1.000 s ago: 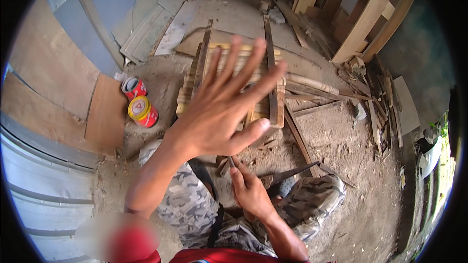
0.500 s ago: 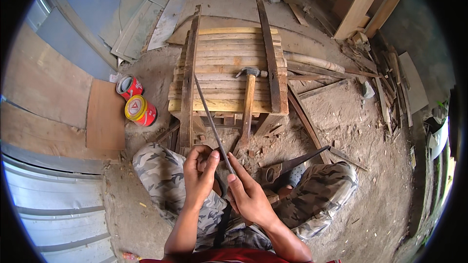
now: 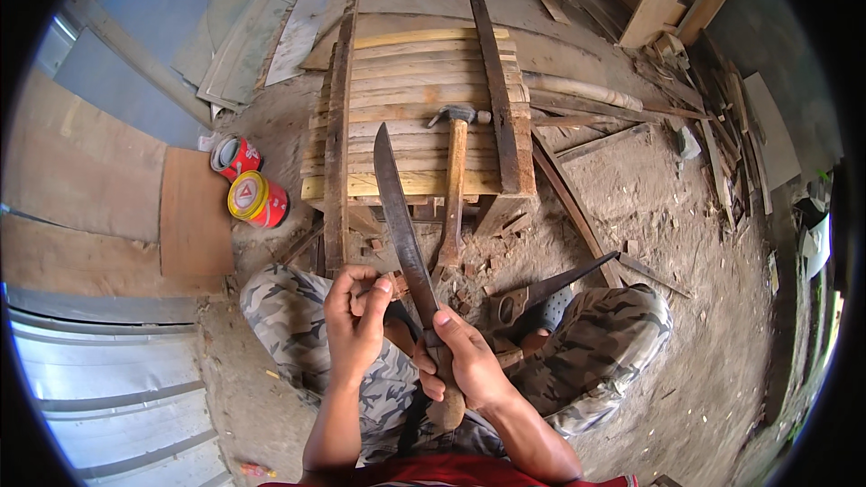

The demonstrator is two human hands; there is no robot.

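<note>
My right hand [image 3: 465, 356] is wrapped round the wooden handle of a machete [image 3: 398, 203]. Its long dark blade points away from me, flat side showing, over the gap before the slatted bench. Beside the blade, my left hand [image 3: 354, 317] pinches a small reddish-brown wood piece [image 3: 397, 284], part of which the fingers and blade hide. A claw hammer [image 3: 457, 171] lies just beyond, its head on the bench slats and its handle end toward the ground. Near my right knee a handsaw [image 3: 550, 287] rests with its blade tilted to the right.
The slatted wooden bench [image 3: 424, 99] stands ahead, with two dark wood strips [image 3: 337, 126] laid along it. Red paint cans [image 3: 259, 200] sit at the left by a plywood panel [image 3: 194, 216]. Timber offcuts [image 3: 704, 144] pile up at the right, and wood chips litter the ground.
The machete has turned from edge-on to flat side showing, its tip swinging rightward. The wood piece now shows at my left fingertips. My left hand has shifted slightly left.
</note>
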